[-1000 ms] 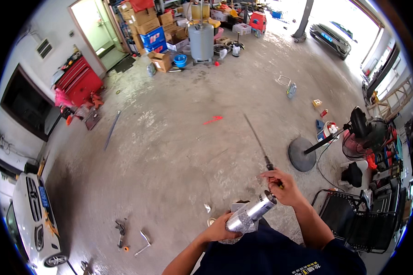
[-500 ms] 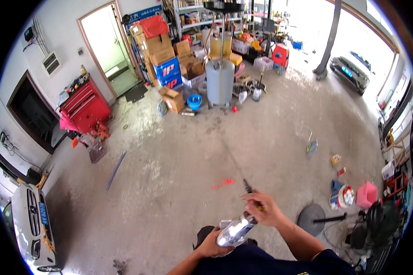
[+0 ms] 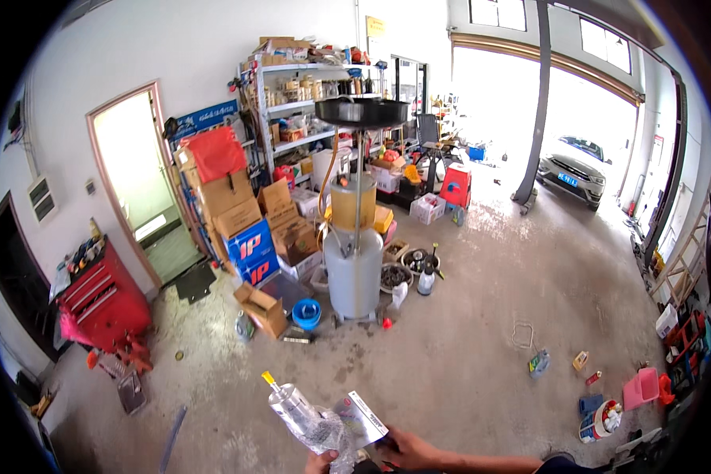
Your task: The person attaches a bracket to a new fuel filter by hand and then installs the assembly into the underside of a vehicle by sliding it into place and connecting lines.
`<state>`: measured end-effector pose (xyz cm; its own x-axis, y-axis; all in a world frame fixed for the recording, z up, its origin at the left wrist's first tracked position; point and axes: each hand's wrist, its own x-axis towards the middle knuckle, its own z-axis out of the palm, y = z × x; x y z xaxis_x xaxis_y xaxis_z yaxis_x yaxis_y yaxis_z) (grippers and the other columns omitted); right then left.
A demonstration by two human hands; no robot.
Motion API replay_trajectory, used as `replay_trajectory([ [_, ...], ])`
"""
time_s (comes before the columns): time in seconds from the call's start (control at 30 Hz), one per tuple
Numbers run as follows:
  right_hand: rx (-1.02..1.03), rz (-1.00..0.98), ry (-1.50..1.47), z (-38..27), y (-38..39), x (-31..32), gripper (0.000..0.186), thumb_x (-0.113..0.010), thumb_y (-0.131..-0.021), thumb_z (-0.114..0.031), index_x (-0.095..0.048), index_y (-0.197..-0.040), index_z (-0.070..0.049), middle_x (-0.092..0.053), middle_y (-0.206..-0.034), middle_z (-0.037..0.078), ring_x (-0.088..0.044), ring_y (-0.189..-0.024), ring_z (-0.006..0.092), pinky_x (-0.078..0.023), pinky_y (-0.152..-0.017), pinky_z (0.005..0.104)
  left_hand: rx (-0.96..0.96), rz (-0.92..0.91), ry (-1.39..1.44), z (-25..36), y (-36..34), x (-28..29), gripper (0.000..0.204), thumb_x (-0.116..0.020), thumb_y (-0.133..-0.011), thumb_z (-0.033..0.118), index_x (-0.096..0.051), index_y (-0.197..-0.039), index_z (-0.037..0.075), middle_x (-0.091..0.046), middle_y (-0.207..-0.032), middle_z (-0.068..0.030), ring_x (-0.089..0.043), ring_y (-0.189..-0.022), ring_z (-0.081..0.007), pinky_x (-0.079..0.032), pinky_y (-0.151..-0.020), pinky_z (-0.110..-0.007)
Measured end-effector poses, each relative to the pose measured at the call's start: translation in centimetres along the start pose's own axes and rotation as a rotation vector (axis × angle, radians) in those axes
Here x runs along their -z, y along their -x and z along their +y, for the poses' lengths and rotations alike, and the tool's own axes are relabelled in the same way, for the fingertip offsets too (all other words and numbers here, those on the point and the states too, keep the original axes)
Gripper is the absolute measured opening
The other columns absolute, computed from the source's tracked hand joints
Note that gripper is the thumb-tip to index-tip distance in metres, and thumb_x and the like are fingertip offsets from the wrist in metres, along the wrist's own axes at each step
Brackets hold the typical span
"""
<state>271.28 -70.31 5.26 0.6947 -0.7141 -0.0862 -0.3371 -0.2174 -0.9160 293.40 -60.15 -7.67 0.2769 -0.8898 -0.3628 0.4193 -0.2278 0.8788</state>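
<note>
In my left hand [image 3: 322,461], low at the centre, is a clear, shiny plastic-wrapped cylinder [image 3: 296,411]. A small yellow piece [image 3: 269,379] sticks out of its upper end, and crumpled wrap covers its lower part. Beside the cylinder stands a flat silver-and-white box [image 3: 362,419], tilted. Just right of the box's lower corner is my right hand [image 3: 409,452], fingers curled. A dark patch shows by those fingers; what they hold is hidden.
A grey tank with an amber chamber [image 3: 354,276] and a black pan [image 3: 361,113] stands ahead. Boxes [image 3: 241,213] and shelves [image 3: 292,103] line the wall behind. A red tool cabinet [image 3: 107,296] is left. A pink bin [image 3: 641,388] and a white bucket [image 3: 604,419] sit right.
My view has tilted up. The long thin tool in my right hand no longer shows. The right hand has come lower, near the flat box, and a yellow piece now shows on the cylinder's end.
</note>
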Motion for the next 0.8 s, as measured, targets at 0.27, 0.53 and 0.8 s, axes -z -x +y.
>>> replay_trajectory([
  [0.27, 0.11, -0.245, 0.069, 0.9, -20.1, 10.4, 0.043, -0.064, -0.087, -0.026, -0.05, -0.119, -0.001, -0.058, -0.098, 0.021, -0.063, -0.082, 0.0318, -0.05, -0.072, 0.0416, 0.107, 0.014, 0.073, 12.4, -20.7, -5.9, 0.056, -0.059, -0.087, 0.033, -0.047, -0.131, -0.001, -0.053, -0.125, -0.0115, -0.049, -0.114, -0.0257, -0.04, -0.098, -0.039],
  [0.53, 0.429, 0.146, 0.196, -1.6, -43.7, 44.1, 0.027, -0.065, -0.088, -0.015, -0.062, -0.114, -0.006, -0.064, -0.098, 0.009, -0.063, -0.081, 0.0156, -0.054, -0.065, 0.0296, -0.071, -0.157, 0.905, 15.3, -41.1, -3.2, 0.048, -0.06, -0.087, 0.043, -0.053, -0.121, 0.009, -0.06, -0.08, -0.0038, -0.056, -0.062, -0.0165, -0.048, -0.051, -0.027],
  [0.8, 0.97, 0.484, 0.591, -25.2, -62.0, 68.2, 0.027, -0.066, -0.085, -0.014, -0.061, -0.109, -0.004, -0.06, -0.098, 0.008, -0.059, -0.087, 0.019, -0.049, -0.079, 0.0322, -0.304, 0.427, 0.865, 24.3, -50.2, -6.9, 0.057, -0.058, -0.086, 0.046, -0.049, -0.128, 0.009, -0.057, -0.114, -0.0089, -0.057, -0.086, -0.0209, -0.052, -0.064, -0.035],
])
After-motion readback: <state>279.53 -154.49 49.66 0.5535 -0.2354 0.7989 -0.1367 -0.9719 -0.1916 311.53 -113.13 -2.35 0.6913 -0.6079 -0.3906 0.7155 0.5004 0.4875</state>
